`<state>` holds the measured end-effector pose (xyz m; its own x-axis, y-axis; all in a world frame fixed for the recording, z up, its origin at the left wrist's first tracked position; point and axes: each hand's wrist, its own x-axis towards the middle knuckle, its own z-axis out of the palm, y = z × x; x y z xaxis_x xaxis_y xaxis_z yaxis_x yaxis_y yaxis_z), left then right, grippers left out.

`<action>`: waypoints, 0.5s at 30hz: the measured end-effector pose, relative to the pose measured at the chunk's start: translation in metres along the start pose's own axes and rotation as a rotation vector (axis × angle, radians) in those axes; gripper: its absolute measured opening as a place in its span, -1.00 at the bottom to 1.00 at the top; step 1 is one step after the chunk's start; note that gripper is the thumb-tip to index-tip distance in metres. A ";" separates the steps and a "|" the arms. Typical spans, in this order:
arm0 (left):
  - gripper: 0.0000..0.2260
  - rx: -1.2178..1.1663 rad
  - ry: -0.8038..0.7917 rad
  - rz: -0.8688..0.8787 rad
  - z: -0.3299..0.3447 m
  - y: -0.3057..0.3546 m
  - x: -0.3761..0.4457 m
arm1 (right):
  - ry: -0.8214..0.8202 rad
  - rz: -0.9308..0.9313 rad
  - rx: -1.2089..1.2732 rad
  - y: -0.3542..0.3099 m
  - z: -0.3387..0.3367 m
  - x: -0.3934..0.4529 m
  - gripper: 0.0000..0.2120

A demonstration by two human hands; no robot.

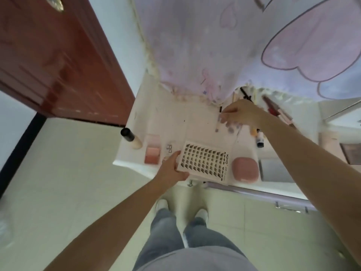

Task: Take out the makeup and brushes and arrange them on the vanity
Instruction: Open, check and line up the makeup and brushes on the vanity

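Left hand [172,169] grips the lash tray [205,161] by its 9 o'clock edge, thumb on top, fingers apparently under; the tray sits at the front lip of the vanity [175,122], probably being squared up or steadied there. Right hand [240,114] reaches over the back of the top at 1 o'clock from the tray, fingers curled down on a thin stick-like item [217,125]; blurred, so pinching or just touching, cannot tell.

From the tray: pink case [245,169] just beside at 3 o'clock. Small clear item [169,149], then blush palette [152,152], then dark-capped bottle [130,137] lying on its side, all out toward 9–10 o'clock in a rough front row, looks like deliberate lining-up. Small dark-based tube [259,140] at 2 o'clock. Brushes and pencils [273,108] bunched further back at 1–2 o'clock, likely the supply not yet laid out. Task looks mid-way.
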<state>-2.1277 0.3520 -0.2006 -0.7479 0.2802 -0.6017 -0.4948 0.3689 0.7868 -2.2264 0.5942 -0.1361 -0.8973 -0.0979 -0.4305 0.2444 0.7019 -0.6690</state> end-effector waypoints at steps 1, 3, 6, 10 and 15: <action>-0.33 0.032 0.039 -0.005 0.007 -0.008 -0.001 | -0.025 0.003 0.002 0.005 0.007 0.004 -0.88; -0.35 0.075 0.093 -0.032 0.019 -0.022 -0.005 | -0.069 -0.015 -0.018 0.013 0.016 0.009 -0.87; -0.38 0.099 0.166 -0.052 0.032 -0.036 -0.007 | -0.109 -0.063 -0.073 0.020 0.023 0.011 -0.85; -0.49 0.207 0.243 -0.019 0.041 -0.038 -0.002 | -0.117 -0.095 -0.086 0.023 0.023 0.016 -0.82; -0.52 0.292 0.284 0.024 0.044 -0.041 0.002 | -0.053 -0.094 -0.062 0.029 0.027 0.031 -0.80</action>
<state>-2.0897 0.3760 -0.2404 -0.8704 0.0510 -0.4897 -0.3599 0.6128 0.7035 -2.2367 0.5923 -0.1850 -0.8939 -0.2015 -0.4005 0.1357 0.7298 -0.6700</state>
